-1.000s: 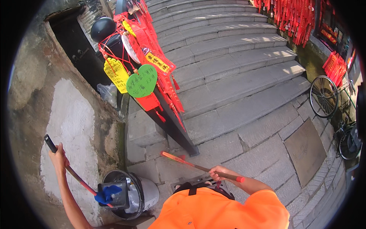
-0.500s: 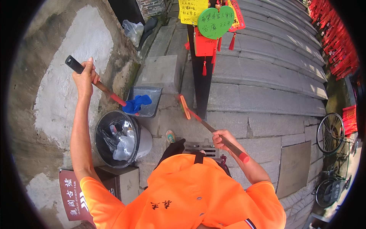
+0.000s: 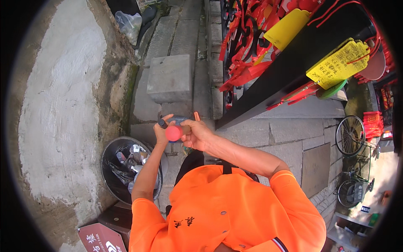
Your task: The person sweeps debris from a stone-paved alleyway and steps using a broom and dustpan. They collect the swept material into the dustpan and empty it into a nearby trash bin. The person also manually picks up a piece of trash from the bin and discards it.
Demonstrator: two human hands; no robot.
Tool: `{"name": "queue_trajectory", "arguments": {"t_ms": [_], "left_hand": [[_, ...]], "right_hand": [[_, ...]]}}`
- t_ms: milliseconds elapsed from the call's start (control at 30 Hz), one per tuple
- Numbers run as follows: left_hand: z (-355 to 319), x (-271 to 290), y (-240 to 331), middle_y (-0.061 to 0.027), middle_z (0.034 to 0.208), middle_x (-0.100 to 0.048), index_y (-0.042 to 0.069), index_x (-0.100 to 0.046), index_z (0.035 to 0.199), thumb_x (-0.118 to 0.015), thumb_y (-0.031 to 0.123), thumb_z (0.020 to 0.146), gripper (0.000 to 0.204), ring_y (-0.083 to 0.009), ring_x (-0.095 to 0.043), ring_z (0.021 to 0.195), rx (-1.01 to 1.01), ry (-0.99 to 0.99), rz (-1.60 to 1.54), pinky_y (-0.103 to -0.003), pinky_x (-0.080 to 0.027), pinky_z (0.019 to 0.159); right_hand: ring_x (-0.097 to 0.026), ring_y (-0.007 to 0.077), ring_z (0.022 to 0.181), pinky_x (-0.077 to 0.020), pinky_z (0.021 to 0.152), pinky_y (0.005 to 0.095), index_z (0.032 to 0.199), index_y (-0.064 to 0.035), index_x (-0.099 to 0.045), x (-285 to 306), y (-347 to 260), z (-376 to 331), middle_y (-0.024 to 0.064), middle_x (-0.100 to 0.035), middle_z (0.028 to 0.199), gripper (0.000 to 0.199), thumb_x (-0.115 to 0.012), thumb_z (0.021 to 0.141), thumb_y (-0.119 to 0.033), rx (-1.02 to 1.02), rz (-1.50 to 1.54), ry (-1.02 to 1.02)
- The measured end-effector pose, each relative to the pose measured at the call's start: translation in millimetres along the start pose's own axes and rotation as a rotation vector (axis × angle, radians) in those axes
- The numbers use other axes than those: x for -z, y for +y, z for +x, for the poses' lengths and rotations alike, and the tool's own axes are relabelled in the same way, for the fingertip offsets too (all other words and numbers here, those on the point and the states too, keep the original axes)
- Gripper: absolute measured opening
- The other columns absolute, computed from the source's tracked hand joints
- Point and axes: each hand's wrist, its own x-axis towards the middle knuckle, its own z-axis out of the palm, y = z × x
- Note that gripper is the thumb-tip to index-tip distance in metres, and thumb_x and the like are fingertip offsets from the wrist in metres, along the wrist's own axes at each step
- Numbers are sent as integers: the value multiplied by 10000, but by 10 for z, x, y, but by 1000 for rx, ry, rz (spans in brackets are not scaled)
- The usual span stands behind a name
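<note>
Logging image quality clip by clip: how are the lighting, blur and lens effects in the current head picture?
Head view: fisheye vignetting blackens the corners; head view: pale ground at far right looks washed out; head view: left hand and right hand show no plain motion smear.
</note>
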Motion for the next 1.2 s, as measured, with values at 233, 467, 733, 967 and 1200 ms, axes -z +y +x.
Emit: {"name": "queue_trajectory", "arguments": {"t_ms": [233,467,733,967,1200], "left_hand": [[114,250,-586,1,798,-601,31,-657,961,-711,49,727,241,-91,-545,722,203,-137,-183,-235,-443,646],[612,662,-781,-12,935,-608,25,-640,980,-711,54,723,268,-115,-549,855,414,46,-398,-245,-439,753],[961,939,-929,-1,752,-523,18,-593,996,-703,172,758,304,-101,-469,657,422,311,-433,-239,-370,633],[1005,1188,-1439,40,611,-277,45,-406,1103,-521,346,909,377,-85,-304,568,359,490,-387,-254,-361,685],[1152,1369,-1555,45,598,-217,24,-399,1159,-453,323,946,371,-71,-261,568,401,715,-269,-265,-371,774]], "right_hand": [[-585,175,531,-379,385,289,863,-67,-497,-851,260,1133,63,-561,686,262,-566,836,-318,-168,-21,56],[-578,179,522,-392,414,308,851,-37,-561,-590,-28,1688,45,-560,663,355,-574,830,-392,-291,-147,-56],[-583,122,532,-415,388,260,807,-69,-599,1878,-1035,3675,30,-584,658,67,-643,783,-113,179,-323,671],[-599,178,568,-493,526,314,885,-33,-650,4067,-1352,5403,70,-613,680,194,-687,717,-122,429,-565,1137],[-596,314,842,-475,764,387,930,-21,-617,4687,-1588,6384,146,-611,877,357,-756,663,-212,412,-914,1396]]}}
